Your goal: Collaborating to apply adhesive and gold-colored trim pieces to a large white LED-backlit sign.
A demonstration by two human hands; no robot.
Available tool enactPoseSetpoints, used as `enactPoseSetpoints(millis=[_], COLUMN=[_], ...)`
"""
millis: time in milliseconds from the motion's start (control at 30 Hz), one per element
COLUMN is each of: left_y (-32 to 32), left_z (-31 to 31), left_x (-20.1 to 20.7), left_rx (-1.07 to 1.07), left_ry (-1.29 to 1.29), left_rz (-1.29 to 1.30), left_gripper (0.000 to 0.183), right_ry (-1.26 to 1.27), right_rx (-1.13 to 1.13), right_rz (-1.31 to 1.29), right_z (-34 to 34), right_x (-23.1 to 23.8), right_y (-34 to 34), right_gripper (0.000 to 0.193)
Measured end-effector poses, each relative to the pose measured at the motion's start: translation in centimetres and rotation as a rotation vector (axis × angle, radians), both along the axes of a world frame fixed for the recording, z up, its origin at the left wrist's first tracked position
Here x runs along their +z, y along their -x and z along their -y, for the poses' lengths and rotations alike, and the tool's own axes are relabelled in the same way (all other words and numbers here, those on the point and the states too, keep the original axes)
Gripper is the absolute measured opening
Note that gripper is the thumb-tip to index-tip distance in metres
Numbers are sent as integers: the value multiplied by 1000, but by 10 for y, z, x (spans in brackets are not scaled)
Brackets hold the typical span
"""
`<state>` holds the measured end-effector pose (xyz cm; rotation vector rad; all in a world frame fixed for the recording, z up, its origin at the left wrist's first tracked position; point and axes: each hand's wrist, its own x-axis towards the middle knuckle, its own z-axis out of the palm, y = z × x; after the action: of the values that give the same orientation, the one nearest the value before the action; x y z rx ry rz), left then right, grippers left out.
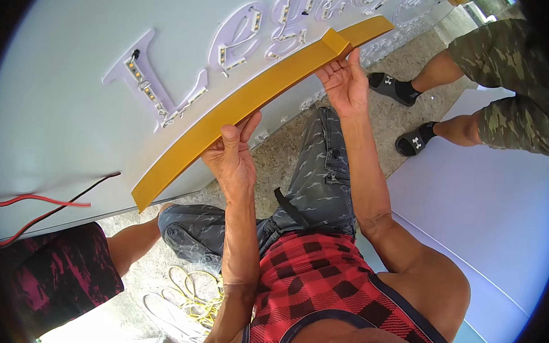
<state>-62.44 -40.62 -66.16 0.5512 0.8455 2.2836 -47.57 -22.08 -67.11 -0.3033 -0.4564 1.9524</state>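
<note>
Concrete floor [268,172] lies below the white panel [54,108]. Along the panel's near side runs a long, smooth gold strip [252,92], stepped toward its right end; the left hand [232,162] and right hand [346,88] both grip its lower edge. On the panel, pale letters [142,79] carry light modules.

L hand [232,161] + R hand [346,84] hold gold strip [252,97] by near edge | wht panel [54,121] beyond, w/ LED letters [143,85] | red/blk wires [30,197] far L | yel. cord [194,294] on flr [135,303]
</note>
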Motion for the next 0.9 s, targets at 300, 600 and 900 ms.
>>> enactPoseSetpoints(millis=[300,600,900], left_y=[4,-8,-9], left_z=[2,17,14], left_x=[6,3,7], left_rx=[19,5,-8], left_ry=[-16,-43,-27], left_rz=[-29,-87,-103], left_gripper=[34,34,38], right_ry=[-368,-233,-195], right_rx=[-246,-328,-343], right_rz=[323,107,133], right_z=[-9,-41,-54], right_x=[22,16,25], right_y=[-12,-38,-40], right_gripper=[42,34,32])
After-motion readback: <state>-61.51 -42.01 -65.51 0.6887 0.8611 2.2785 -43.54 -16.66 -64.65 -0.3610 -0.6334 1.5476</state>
